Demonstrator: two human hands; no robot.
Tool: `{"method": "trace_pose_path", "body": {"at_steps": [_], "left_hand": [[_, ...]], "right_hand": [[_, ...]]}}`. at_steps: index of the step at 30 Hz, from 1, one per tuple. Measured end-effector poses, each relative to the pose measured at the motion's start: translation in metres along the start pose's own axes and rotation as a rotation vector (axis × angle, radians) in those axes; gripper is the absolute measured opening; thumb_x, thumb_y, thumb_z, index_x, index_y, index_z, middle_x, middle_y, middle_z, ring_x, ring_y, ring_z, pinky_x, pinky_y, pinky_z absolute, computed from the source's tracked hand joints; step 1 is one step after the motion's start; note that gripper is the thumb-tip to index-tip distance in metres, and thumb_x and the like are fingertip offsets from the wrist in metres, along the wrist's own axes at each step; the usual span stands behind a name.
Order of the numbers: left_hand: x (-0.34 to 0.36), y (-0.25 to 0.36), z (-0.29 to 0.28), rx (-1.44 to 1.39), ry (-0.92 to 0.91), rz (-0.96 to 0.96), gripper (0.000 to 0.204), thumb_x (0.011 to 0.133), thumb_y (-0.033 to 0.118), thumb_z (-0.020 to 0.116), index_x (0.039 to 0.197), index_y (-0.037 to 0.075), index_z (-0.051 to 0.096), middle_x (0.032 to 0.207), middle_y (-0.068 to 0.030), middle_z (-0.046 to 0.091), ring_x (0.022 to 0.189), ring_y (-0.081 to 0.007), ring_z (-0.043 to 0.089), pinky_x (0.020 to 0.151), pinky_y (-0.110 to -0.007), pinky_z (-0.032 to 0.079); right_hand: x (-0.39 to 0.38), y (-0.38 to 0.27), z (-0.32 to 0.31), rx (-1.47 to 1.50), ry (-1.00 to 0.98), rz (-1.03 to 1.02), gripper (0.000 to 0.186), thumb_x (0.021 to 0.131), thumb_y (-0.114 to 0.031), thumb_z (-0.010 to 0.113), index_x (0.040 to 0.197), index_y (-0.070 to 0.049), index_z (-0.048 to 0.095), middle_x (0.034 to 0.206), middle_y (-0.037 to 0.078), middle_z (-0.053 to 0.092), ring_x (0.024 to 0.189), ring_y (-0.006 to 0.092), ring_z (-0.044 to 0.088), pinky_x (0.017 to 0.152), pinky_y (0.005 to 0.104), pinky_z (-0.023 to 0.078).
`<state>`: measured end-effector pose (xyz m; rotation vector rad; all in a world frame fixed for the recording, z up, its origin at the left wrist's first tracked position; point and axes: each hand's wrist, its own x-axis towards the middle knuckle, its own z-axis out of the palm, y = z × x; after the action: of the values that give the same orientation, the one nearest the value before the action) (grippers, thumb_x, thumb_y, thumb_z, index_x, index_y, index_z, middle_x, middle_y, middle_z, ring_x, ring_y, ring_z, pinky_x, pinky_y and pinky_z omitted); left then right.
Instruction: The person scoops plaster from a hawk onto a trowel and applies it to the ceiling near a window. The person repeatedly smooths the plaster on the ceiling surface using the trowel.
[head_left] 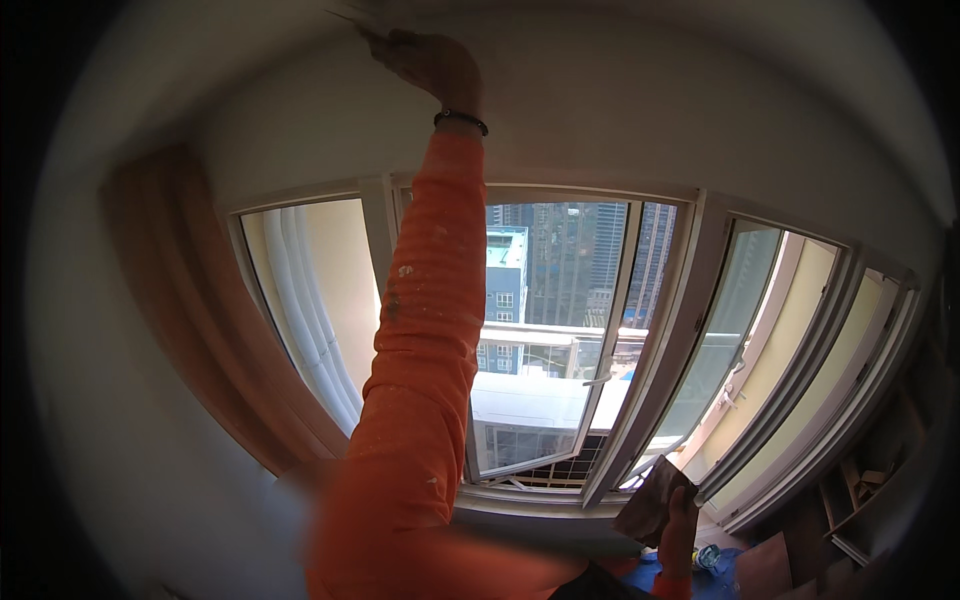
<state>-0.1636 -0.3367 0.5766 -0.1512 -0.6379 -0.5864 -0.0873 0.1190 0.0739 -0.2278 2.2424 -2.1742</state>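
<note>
My left arm, in an orange sleeve with pale specks, stretches up across the middle of the view. The left hand point(425, 65), above a dark bracelet point(461, 122), is closed on a thin flat-bladed tool point(343, 15). The tool's edge is close to the ceiling where it meets the wall; dimness hides its exact kind and whether it touches. Low on the right, my right hand point(678, 525) grips a flat rectangular board point(650, 500), brown and smeared, tilted up in front of the window's lower frame.
A window point(700, 230) with several panes spans the wall, one sash point(540, 420) swung outward over a balcony. A brown curtain point(190, 300) hangs at the left. At the lower right are blue sheeting point(640, 573), a brownish panel point(763, 567) and dark shelving point(880, 480).
</note>
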Motion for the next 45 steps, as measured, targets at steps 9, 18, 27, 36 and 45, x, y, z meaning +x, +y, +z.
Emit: {"method": "trace_pose_path", "body": {"at_steps": [9,18,27,36,45], "left_hand": [[-0.031,0.061,0.054,0.060,-0.071,-0.014,0.051,0.107,0.014,0.040,0.155,-0.002,0.031,0.155,-0.0237,0.038,0.138,-0.0394,0.041,0.115,-0.050,0.033],[-0.077,0.014,0.051,0.047,-0.218,-0.036,0.044,0.108,0.021,0.043,0.146,-0.001,0.038,0.135,-0.0131,0.053,0.115,-0.0243,0.058,0.094,-0.032,0.047],[-0.009,0.102,0.060,0.174,0.086,-0.036,0.054,0.107,0.014,0.039,0.156,-0.005,0.027,0.149,-0.0315,0.042,0.138,-0.0467,0.042,0.113,-0.058,0.037],[-0.067,0.070,0.027,0.231,-0.088,0.070,0.055,0.106,0.012,0.040,0.156,-0.006,0.024,0.142,-0.0281,0.044,0.128,-0.0414,0.050,0.106,-0.053,0.043],[0.031,0.053,0.019,0.182,0.035,0.206,0.050,0.108,0.014,0.037,0.154,-0.005,0.030,0.146,-0.0277,0.042,0.131,-0.0437,0.047,0.107,-0.054,0.040]], "right_hand": [[-0.001,0.010,-0.011,0.008,0.004,0.079,0.066,0.106,-0.051,0.051,0.138,0.007,0.053,0.130,0.018,0.059,0.123,0.0268,0.053,0.107,0.0375,0.039],[-0.009,0.008,-0.014,-0.004,0.105,0.060,0.064,0.106,-0.050,0.052,0.132,0.009,0.056,0.125,0.017,0.062,0.113,0.0256,0.058,0.099,0.0358,0.044],[-0.008,0.012,-0.021,0.019,0.147,0.084,0.067,0.104,-0.052,0.055,0.132,0.009,0.055,0.125,0.017,0.061,0.114,0.0253,0.058,0.100,0.0358,0.044],[-0.010,0.004,-0.015,0.035,0.111,0.106,0.064,0.105,-0.051,0.055,0.131,0.008,0.056,0.124,0.016,0.061,0.113,0.0246,0.057,0.100,0.0357,0.044],[0.006,0.021,-0.020,0.052,0.060,0.091,0.062,0.106,-0.048,0.053,0.132,0.007,0.056,0.124,0.016,0.061,0.114,0.0254,0.057,0.100,0.0361,0.044]]}}
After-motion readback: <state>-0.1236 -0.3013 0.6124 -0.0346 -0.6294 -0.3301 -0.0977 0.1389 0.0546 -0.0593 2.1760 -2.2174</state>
